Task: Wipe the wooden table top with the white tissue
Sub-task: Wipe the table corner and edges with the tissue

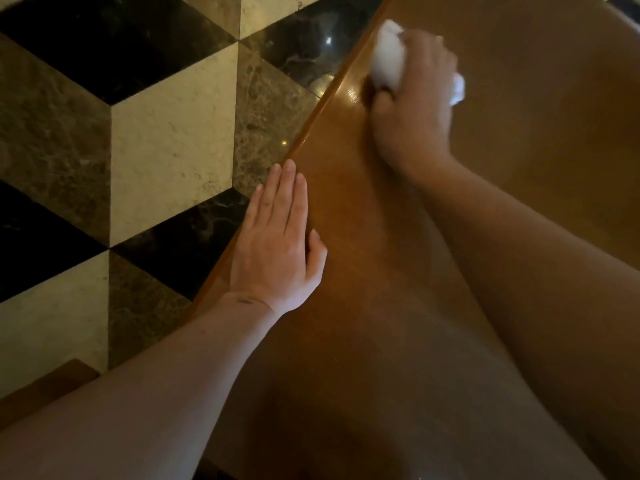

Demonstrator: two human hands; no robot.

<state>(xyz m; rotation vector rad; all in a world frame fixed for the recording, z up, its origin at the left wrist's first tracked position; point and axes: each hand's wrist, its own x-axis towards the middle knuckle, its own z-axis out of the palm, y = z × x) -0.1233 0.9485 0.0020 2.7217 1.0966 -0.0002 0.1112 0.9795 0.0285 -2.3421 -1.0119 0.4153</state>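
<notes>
The brown wooden table top (374,237) runs from the bottom of the view up to the top right. My right hand (414,109) reaches far forward and grips a crumpled white tissue (388,58), pressing it onto the wood close to the table's left edge. A bit of tissue also sticks out at the right of the hand. My left hand (277,244) lies flat on the table's left edge, fingers straight and together, holding nothing.
To the left of the table lies a polished marble floor (166,133) in a cube pattern of black, cream and brown tiles. A wooden piece (45,382) shows at the lower left. The table's left edge (311,133) runs diagonally.
</notes>
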